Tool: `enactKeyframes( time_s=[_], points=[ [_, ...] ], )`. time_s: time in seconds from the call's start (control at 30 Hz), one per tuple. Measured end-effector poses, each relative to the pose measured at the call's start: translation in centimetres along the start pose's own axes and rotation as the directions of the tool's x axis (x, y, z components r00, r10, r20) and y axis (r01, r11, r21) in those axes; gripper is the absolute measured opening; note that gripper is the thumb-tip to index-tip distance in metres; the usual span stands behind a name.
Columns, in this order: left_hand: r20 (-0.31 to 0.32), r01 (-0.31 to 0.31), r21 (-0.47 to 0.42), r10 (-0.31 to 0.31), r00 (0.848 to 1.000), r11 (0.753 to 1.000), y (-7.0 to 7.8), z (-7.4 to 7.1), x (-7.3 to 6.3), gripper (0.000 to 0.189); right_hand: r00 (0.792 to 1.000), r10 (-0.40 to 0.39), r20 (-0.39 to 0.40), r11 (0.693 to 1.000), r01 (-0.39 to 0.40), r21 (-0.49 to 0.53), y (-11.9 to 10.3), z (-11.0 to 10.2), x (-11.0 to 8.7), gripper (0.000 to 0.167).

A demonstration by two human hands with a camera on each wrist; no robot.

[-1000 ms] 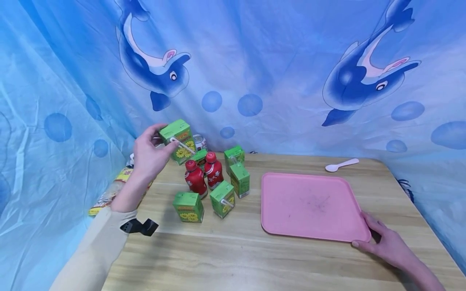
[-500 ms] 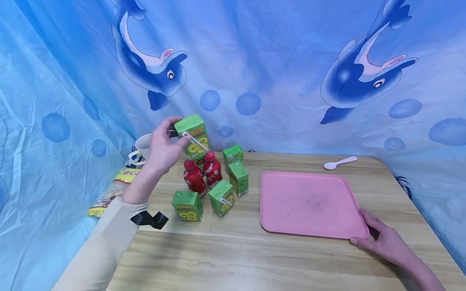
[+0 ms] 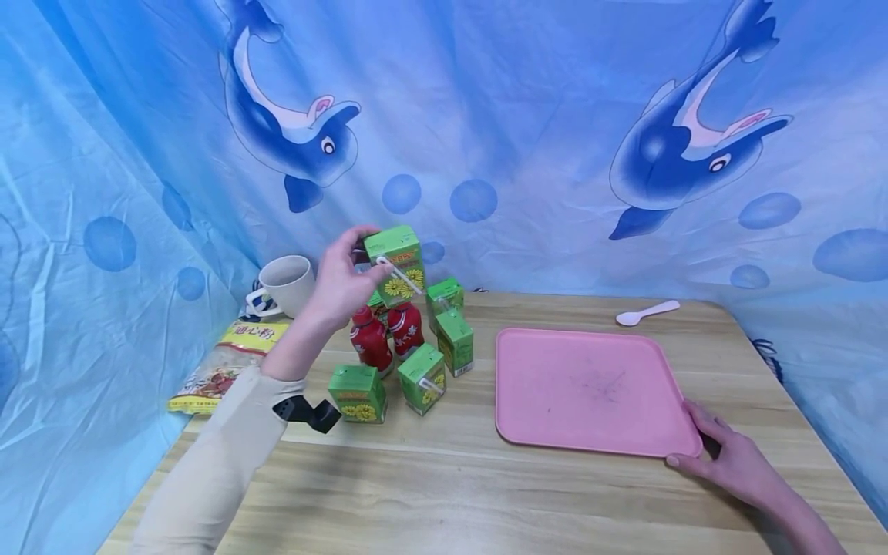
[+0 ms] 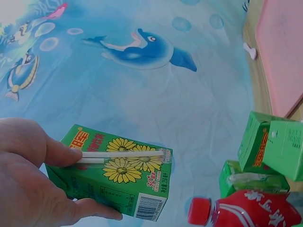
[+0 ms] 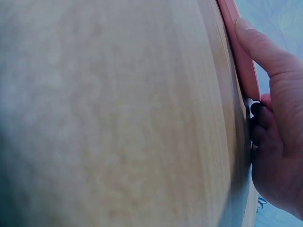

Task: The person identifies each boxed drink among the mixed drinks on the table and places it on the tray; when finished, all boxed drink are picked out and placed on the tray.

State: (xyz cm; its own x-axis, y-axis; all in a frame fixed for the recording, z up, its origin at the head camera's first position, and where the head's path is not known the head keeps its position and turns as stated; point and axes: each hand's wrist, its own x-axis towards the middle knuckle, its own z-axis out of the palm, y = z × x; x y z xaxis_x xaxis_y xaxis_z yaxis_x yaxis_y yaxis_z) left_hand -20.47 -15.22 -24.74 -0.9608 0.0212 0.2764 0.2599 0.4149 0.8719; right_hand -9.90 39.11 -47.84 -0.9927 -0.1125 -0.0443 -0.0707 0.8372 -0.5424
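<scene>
My left hand (image 3: 347,284) grips a green drink carton (image 3: 395,266) with a white straw on its front. The carton is held in the air above two red bottles (image 3: 371,339), partly covering them. In the left wrist view, my thumb lies by the straw of the carton (image 4: 128,165). Below stand more green cartons (image 3: 421,379), one (image 3: 358,395) at the front left and another (image 3: 455,343) to the right. My right hand (image 3: 735,462) holds the near right corner of a pink tray (image 3: 590,393), thumb on the near edge, as the right wrist view shows the tray's side (image 5: 244,61).
At the back left stands a white mug (image 3: 287,285) with a yellow food bag (image 3: 225,366) in front of it. A small white spoon (image 3: 648,312) lies behind the tray. Blue dolphin-print curtain (image 3: 541,154) hangs behind and left of the wooden table (image 3: 444,493).
My left hand has moved right with the carton, from beside the mug to over the red bottles, uncovering the mug. The right hand stays at the tray corner.
</scene>
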Motion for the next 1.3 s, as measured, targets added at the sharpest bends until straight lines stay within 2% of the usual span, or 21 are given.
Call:
enactKeyframes(
  time_s=[0.23,0.43,0.57,1.03,1.3],
  points=[
    [0.063,0.016,-0.04,-0.014,0.998,0.999,0.1,1.5,0.5,0.053,1.0,-0.003,-0.001,1.0,0.003,-0.002,-0.2,-0.1,-0.1,0.112],
    [0.127,0.061,-0.113,-0.047,0.991,0.992,0.2,3.1,0.9,0.055,1.0,-0.01,-0.003,1.0,0.01,-0.008,-0.3,-0.2,0.0,0.11],
    [0.152,0.084,-0.129,-0.064,0.986,0.988,0.2,4.1,1.1,0.055,0.999,-0.031,-0.019,0.999,0.031,-0.022,-0.2,-0.2,0.0,0.108],
    [0.196,0.034,-0.072,-0.019,0.98,0.997,-0.2,8.1,1.6,0.052,0.998,-0.041,-0.038,0.999,0.04,-0.009,-0.4,-0.1,-0.1,0.106],
    [0.235,0.009,-0.058,0.005,0.972,0.998,-0.4,10.4,1.7,0.051,0.999,-0.027,-0.027,1.0,0.027,-0.004,-0.2,-0.1,-0.1,0.106]
  ],
)
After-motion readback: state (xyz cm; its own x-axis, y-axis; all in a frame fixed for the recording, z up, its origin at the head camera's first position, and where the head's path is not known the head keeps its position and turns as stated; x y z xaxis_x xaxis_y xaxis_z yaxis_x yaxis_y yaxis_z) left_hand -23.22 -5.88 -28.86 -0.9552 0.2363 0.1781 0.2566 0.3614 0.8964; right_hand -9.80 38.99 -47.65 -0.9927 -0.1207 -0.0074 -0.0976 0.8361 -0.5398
